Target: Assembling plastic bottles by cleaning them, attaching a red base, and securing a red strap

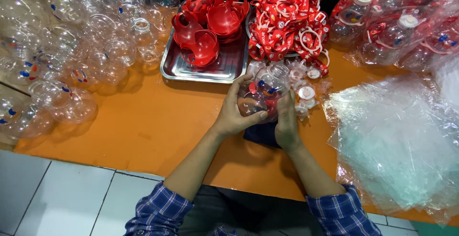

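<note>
Both hands grasp one clear round bottle (264, 92) above the middle of the orange counter (143, 126): the left hand (237, 111) wraps its side, the right hand (287, 121) presses from the other side. Just behind it, a steel tray (224, 68) holds red plastic holders (210, 21), beside a heap of red straps (289, 21). Clear bottles (71, 40) crowd the far left corner; clear plastic bags (397, 140) lie at the right edge, bagged bottles (397, 25) at the far right corner.
</note>
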